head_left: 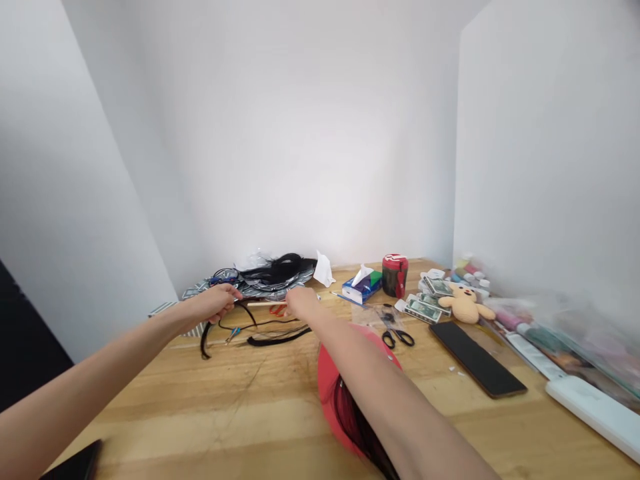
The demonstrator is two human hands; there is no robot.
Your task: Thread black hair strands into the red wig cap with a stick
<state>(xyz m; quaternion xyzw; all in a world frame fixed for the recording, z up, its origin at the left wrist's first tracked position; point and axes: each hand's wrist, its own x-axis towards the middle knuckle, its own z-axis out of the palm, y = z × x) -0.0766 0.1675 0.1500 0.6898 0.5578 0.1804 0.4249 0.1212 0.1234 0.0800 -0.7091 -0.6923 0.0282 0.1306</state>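
Note:
My left hand [220, 303] reaches to the back left of the table, its fingers pinched together. A strand of black hair [205, 341] hangs below it and seems to run through the fingers. Close by on the right, my right hand [303, 303] is closed on one end of a thin pale stick [265, 305], which points toward my left hand. More black hair [277, 339] lies on the table below the hands. Under my right forearm sits a rounded red thing [330, 393] with dark hair on it, partly hidden by the arm.
Behind the hands is a heap of black hair [287, 268] on silvery printed sheets. Rightward are a tissue pack [363, 287], a red-lidded container [395, 275], black scissors [397, 338], a plush toy [465, 305], a phone [477, 360] and a white power strip [595, 410]. Walls enclose the table.

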